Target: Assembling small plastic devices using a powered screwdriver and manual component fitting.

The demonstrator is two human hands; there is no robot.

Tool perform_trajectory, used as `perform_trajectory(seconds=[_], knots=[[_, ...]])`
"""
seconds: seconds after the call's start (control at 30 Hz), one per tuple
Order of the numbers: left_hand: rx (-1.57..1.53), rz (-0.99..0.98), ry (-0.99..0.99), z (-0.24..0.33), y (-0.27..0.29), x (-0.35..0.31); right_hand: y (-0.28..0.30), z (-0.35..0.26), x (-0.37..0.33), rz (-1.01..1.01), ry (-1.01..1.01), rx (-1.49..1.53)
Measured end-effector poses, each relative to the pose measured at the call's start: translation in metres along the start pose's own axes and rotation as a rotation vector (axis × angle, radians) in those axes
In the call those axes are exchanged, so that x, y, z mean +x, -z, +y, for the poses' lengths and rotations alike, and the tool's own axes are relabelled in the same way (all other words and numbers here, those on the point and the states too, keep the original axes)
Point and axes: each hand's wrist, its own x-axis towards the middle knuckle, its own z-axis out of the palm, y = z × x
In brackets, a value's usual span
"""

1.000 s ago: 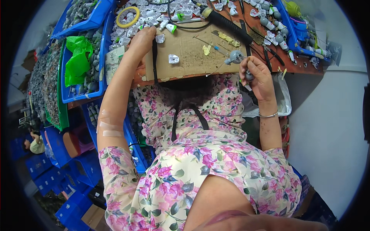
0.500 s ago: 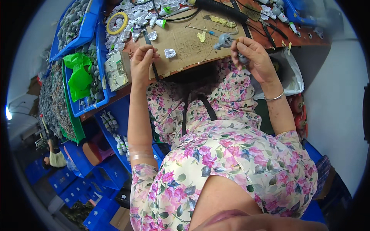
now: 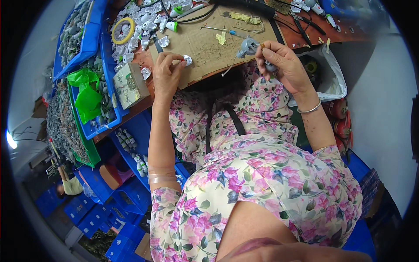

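My left hand (image 3: 168,72) is over the near left part of the cardboard sheet, its fingers closed at the edge of a small white plastic piece (image 3: 188,60). Part of that piece is hidden by the fingertips. Raised over the sheet's front right edge, my right hand (image 3: 281,65) grips a grey rounded plastic part (image 3: 249,46). A thin pale wire (image 3: 230,67) dangles from this part. More grey shows below the fingers, and my palm hides how it joins. Another white plastic piece (image 3: 146,73) lies left of my left hand.
Cardboard (image 3: 205,48) covers the table's middle. A screwdriver-like tool (image 3: 224,31), pliers (image 3: 305,30) and a yellow tape roll (image 3: 123,30) lie there, beside many white pieces. Blue bins (image 3: 114,122) of grey parts and a small box (image 3: 131,85) stand left. A white-lined bin (image 3: 334,78) hangs right.
My left hand has moved right to the white piece on the cardboard. My right hand still holds the grey part, with its wire now hanging lower. The view has shifted slightly.
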Motion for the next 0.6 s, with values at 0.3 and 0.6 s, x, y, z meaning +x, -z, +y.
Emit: perform_trajectory(seconds=[0.3,0.6], knots=[[-0.066,0.063,0.084,0.002,-0.008,-0.016,0.002,0.002,0.001,0.006,-0.015,-0.003],[0.183,0.073,-0.186,-0.005,-0.009,-0.012,0.0,0.003,0.002,0.01,-0.037,0.009]])
